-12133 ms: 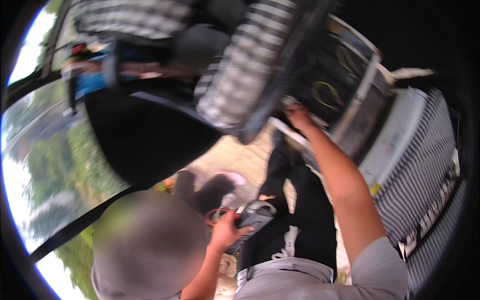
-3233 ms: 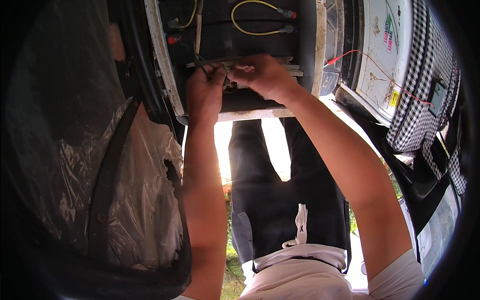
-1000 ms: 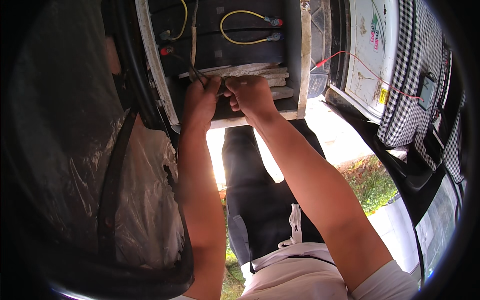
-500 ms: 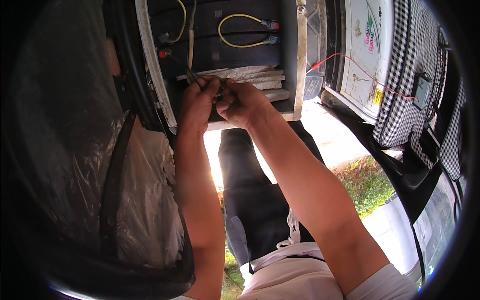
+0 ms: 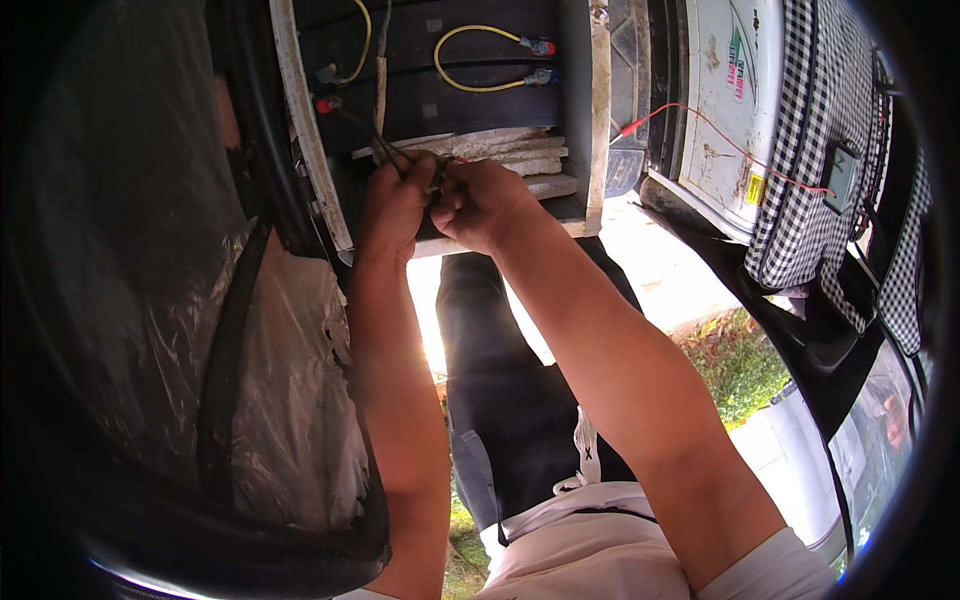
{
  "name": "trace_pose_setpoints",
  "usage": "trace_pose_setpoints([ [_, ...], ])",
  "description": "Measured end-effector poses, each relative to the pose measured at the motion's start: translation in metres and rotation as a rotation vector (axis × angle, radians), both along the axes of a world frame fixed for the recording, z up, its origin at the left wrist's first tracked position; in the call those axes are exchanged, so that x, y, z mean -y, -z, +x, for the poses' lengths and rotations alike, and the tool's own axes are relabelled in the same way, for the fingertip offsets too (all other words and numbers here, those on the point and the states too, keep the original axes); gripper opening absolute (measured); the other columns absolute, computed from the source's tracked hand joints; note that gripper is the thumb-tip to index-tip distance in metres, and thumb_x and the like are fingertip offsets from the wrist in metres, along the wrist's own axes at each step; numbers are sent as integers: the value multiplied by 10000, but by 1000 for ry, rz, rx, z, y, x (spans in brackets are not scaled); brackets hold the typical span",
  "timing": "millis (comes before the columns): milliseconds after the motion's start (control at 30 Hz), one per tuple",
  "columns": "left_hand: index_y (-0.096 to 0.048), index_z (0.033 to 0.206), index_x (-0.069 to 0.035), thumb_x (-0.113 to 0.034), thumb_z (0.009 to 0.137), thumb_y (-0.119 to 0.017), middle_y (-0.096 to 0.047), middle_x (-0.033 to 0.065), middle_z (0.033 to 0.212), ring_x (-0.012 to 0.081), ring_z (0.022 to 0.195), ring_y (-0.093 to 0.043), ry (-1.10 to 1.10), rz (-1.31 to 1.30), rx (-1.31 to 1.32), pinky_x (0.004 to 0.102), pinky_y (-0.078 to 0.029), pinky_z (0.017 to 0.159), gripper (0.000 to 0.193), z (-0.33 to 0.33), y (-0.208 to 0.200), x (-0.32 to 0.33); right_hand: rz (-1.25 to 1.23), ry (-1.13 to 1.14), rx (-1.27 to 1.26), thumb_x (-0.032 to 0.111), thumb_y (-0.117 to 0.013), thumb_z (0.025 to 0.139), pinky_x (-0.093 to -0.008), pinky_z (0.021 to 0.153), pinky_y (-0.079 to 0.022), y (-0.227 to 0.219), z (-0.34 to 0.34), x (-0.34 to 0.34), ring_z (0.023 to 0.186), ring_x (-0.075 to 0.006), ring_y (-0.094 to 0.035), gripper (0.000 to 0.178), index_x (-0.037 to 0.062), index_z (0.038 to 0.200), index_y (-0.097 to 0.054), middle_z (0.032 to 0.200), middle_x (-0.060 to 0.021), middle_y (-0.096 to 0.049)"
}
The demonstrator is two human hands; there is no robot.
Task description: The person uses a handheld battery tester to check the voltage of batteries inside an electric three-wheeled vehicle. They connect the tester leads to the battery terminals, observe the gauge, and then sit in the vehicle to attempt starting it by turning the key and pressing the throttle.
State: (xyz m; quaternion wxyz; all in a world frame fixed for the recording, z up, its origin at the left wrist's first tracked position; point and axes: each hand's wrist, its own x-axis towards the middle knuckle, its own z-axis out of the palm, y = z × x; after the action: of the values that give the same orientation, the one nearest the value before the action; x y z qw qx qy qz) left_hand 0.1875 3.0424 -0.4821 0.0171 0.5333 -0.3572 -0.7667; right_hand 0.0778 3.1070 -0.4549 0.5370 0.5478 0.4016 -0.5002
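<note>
Evidently, left hand [image 5: 396,207] pinched thin dark cable [image 5: 386,148] between thumb and fingers, low inside open metal box [image 5: 311,130]. Right hand [image 5: 484,200] sat just beside it, fingers curled in — what it gripped was hidden, could not tell. Cable ran up-left toward red terminal [image 5: 328,104] on black blocks [image 5: 490,113]. Pale slabs [image 5: 525,153] lay stacked behind hands. Yellow cable [image 5: 437,58] looped above — red probe [image 5: 630,128] lay right of box.
</note>
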Motion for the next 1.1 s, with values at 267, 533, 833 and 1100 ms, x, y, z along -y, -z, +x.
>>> trace_pose_setpoints([
  [267, -673, 966, -75, -170, 996, -601, -598, -43, 785, 63, 659, -500, 27, 49, -10, 237, -383, 590, 122, -1, -2, 3, -102, 41, 320, 115, -430, 1024, -228, 451, -326, 18, -24, -10, 477, -104, -368, 198, 76, 838, -481, 621, 4, -380],
  [533, -661, 884, -53, -219, 942, -667, -586, -21, 774, 81, 684, -498, 3, 9, 139, 264, -409, 628, 176, -2, -1, 0, 40, -1156, -951, 127, -579, 919, -426, 609, -533, -24, 4, -21, 625, -270, -657, 180, 14, 801, -656, 740, -134, -666],
  [833, -616, 773, -97, -191, 934, -678, -562, -30, 723, 80, 621, -475, -49, 3, 125, 272, -382, 568, 196, -5, -1, -1, 77, -1650, -1460, 126, -598, 854, -491, 710, -565, 5, 17, -19, 770, -406, -685, 90, 41, 842, -628, 863, -186, -688],
  [1100, -586, 764, -139, -181, 953, -670, -524, -52, 677, 74, 580, -443, -55, 32, 123, 259, -335, 544, 211, -7, -4, -1, 82, -1386, -1404, 102, -584, 869, -473, 640, -526, 14, 20, -18, 686, -393, -662, 151, 5, 755, -605, 765, -205, -682],
])
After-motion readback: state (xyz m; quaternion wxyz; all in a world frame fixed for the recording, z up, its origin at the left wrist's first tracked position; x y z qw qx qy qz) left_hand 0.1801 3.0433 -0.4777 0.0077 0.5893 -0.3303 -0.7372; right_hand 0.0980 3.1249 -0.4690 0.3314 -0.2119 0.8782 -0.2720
